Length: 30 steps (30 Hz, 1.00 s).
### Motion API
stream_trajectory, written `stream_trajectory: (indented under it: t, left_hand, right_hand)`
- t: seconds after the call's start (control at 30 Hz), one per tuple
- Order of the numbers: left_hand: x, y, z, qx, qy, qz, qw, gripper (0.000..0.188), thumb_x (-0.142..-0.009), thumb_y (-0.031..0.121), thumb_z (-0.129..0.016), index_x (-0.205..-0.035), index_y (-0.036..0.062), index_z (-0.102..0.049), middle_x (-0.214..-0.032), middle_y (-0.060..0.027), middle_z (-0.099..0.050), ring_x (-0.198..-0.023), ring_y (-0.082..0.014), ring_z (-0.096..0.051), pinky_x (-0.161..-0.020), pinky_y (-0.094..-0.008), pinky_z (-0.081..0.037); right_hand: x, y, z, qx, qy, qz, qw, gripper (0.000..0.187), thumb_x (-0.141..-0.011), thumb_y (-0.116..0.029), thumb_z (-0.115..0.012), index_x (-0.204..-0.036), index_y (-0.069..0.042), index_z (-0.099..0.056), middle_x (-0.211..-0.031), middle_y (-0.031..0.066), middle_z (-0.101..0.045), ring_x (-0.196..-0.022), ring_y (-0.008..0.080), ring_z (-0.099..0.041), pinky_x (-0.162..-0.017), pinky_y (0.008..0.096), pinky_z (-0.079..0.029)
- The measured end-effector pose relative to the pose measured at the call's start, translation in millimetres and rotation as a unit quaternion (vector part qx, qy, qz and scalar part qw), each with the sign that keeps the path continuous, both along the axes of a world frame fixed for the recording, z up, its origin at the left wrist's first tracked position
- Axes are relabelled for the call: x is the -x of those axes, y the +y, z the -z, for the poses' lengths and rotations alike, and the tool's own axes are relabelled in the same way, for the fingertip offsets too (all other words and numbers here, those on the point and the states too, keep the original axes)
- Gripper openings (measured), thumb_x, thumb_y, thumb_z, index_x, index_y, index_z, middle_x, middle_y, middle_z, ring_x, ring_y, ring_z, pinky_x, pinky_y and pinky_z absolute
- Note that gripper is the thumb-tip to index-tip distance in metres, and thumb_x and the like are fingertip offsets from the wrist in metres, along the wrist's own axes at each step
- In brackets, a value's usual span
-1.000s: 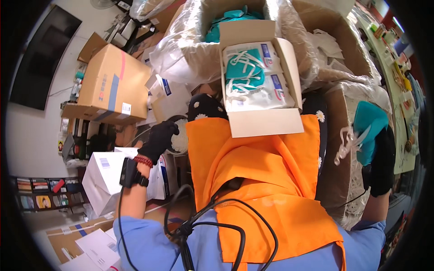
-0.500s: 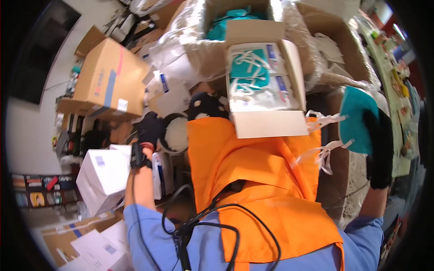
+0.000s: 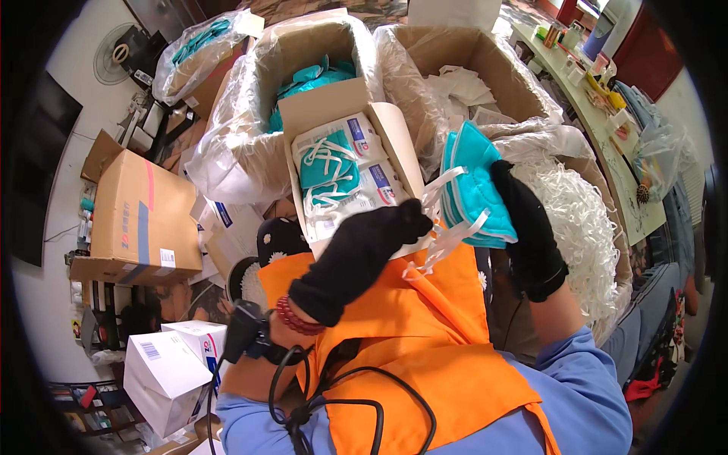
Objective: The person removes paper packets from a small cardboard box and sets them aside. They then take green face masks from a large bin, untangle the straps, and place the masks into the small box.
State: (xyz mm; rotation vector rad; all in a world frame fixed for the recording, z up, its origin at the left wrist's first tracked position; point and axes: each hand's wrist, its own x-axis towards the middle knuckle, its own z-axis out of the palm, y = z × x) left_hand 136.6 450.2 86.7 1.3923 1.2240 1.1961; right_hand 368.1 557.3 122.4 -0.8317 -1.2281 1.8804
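My right hand (image 3: 525, 239), in a black glove, grips a small stack of teal fabric pads (image 3: 472, 193) with white ties (image 3: 447, 241) dangling from their left side. The black-gloved left hand (image 3: 371, 254) reaches across my lap, its fingers drawn together close beside those ties. Whether a tie is pinched in it is hidden. Just beyond the left hand sits an open white carton (image 3: 400, 144) on my lap. Inside it lie white printed packets (image 3: 373, 186) and a teal pad with white ties (image 3: 328, 163).
Plastic-lined boxes stand ahead, holding teal pads (image 3: 315, 80), white sheets (image 3: 462, 87) and white strings (image 3: 572, 235). A large brown carton (image 3: 140, 212) and a white box (image 3: 163, 379) are at left. Black cables (image 3: 303, 413) hang over my orange apron (image 3: 440, 364). A cluttered table (image 3: 607, 144) runs along the right.
My left hand has come from the far left to beside the ties. The right hand, with the teal pads, has moved inward. The view has shifted, showing more of the boxes ahead.
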Motion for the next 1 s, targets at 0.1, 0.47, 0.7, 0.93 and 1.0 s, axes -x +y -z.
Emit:
stream_trajectory:
  t: [0.1, 0.47, 0.7, 0.93, 1.0]
  left_hand:
    - [-21, 12, -15, 0.034, 0.049, 0.004, 0.998, 0.037, -0.099, 0.032, -0.06, -0.12, 0.0015, -0.061, -0.105, -0.0112, -0.069, -0.092, -0.0232, -0.067, -0.083, -0.0312, -0.053]
    - [-18, 9, -33, 0.139, 0.142, 0.051, 0.979, 0.056, -0.079, 0.011, -0.065, -0.133, 0.0049, -0.054, -0.119, -0.0164, -0.063, -0.11, -0.0292, -0.064, -0.095, -0.0373, -0.05]
    - [-22, 6, -64, 0.061, 0.334, 0.164, 0.926, 0.056, -0.079, 0.004, -0.065, -0.134, 0.0061, -0.054, -0.121, -0.0171, -0.064, -0.116, -0.0339, -0.062, -0.099, -0.04, -0.048]
    - [-5, -9, -43, 0.185, 0.27, 0.115, 0.938, 0.058, -0.078, 0.005, -0.065, -0.135, 0.0064, -0.052, -0.121, -0.0162, -0.065, -0.114, -0.0285, -0.064, -0.095, -0.0379, -0.051]
    - [-14, -13, -50, 0.155, 0.302, 0.079, 0.937, 0.048, -0.082, 0.01, -0.065, -0.129, 0.0057, -0.055, -0.115, -0.017, -0.066, -0.107, -0.0321, -0.065, -0.091, -0.0404, -0.052]
  right_hand:
    - [-3, -4, 28, 0.037, 0.012, 0.049, 0.998, 0.043, -0.105, -0.025, -0.051, -0.14, -0.001, -0.052, -0.137, 0.0096, -0.059, -0.123, 0.0165, -0.057, -0.105, 0.0316, -0.043]
    - [-7, 12, 17, -0.392, -0.107, 0.056, 0.912, 0.074, -0.074, -0.016, -0.086, -0.138, -0.005, -0.049, -0.132, 0.0111, -0.057, -0.114, 0.0207, -0.06, -0.095, 0.035, -0.05]
    - [15, 3, 12, -0.376, -0.145, -0.304, 0.863, 0.087, -0.078, -0.027, -0.085, -0.149, -0.009, -0.037, -0.132, 0.0154, -0.06, -0.114, 0.0299, -0.064, -0.096, 0.0382, -0.05]
    - [3, -17, 49, -0.355, -0.225, -0.272, 0.866, 0.041, -0.087, -0.036, -0.074, -0.117, -0.01, -0.063, -0.089, 0.0162, -0.07, -0.086, 0.0334, -0.07, -0.074, 0.0392, -0.052]
    - [6, -18, 47, -0.378, -0.224, -0.232, 0.868, 0.027, -0.088, -0.028, -0.072, -0.106, -0.009, -0.064, -0.081, 0.0154, -0.068, -0.079, 0.0339, -0.068, -0.069, 0.0388, -0.052]
